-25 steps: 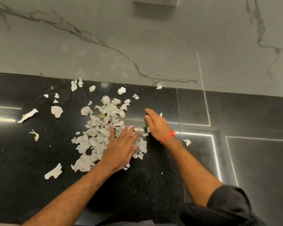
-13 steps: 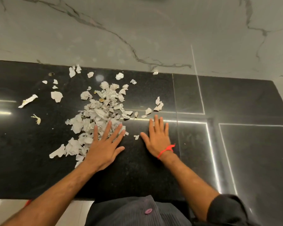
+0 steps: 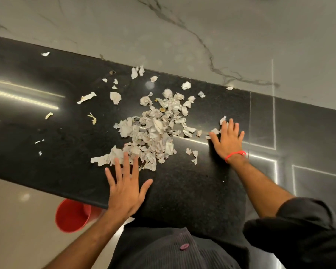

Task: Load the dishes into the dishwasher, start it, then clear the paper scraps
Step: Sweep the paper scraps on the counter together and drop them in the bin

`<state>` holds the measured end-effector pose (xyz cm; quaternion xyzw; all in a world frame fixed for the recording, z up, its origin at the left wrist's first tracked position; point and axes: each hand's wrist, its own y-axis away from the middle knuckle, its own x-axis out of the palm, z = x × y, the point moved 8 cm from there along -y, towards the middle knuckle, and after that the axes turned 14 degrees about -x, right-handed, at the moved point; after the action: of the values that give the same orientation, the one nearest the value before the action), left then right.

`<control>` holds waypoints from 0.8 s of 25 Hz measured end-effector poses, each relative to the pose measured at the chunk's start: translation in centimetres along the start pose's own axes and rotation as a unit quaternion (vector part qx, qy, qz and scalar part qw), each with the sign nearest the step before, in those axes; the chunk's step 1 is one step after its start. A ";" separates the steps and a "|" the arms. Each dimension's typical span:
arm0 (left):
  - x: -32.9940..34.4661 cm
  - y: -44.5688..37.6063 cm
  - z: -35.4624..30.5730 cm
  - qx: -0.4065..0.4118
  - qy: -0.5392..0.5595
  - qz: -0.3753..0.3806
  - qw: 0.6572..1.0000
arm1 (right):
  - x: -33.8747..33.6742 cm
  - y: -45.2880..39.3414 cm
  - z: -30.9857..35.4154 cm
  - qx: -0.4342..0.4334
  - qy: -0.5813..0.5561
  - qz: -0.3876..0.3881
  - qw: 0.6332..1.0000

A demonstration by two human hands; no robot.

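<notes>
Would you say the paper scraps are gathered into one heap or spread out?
Mostly heaped: the main pile of paper scraps lies mid-counter, though stray bits lie scattered around it.

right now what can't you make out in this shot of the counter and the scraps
- Red bin, head view: its far side is hidden under the counter edge; what it holds does not show.
- Scraps under the right hand: its fingers cover part of them.
- Tiny flecks at far left: too small to tell whether they are paper.
- Dishwasher and dishes: outside the frame.
</notes>
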<state>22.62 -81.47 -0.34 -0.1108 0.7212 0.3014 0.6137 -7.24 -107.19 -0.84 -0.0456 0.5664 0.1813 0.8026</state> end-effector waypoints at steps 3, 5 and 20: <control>0.4 -1.5 -2.4 0.003 0.007 0.020 1.000 | 3.1 0.7 7.4 -0.084 0.041 0.033 0.995; -0.4 -2.9 -3.4 0.021 0.022 0.017 0.999 | 5.6 1.8 12.7 -0.145 0.002 0.060 0.988; -0.4 1.8 -4.2 0.192 0.133 -0.001 0.972 | 4.6 11.3 8.4 0.065 0.045 -0.045 0.996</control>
<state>18.28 -82.51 0.89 -0.0303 0.8406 0.1393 0.5226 -2.23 -93.22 -0.60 -0.0271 0.6101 0.1051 0.7848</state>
